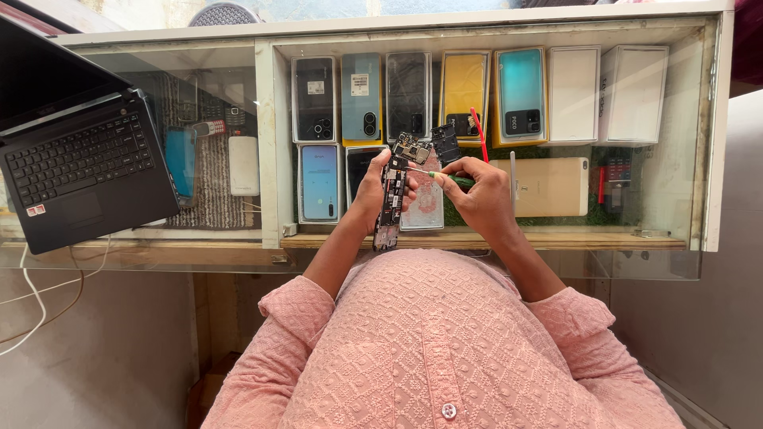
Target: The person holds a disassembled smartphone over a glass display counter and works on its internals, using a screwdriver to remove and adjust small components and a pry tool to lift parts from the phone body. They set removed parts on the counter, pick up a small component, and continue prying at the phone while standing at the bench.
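Observation:
My left hand grips a long, narrow phone circuit board, held upright over the glass counter. Its wider top end carries metal shields. My right hand holds a small green-handled screwdriver, with the thin tip pointing left and touching the board near its upper part. A small black part lies on the glass just behind my right hand. Both forearms come out of pink patterned sleeves.
A glass-topped display counter holds several phones and white boxes below the glass. A red toothbrush and a gold phone lie right of my hands. An open black laptop sits on the left, with white cables hanging.

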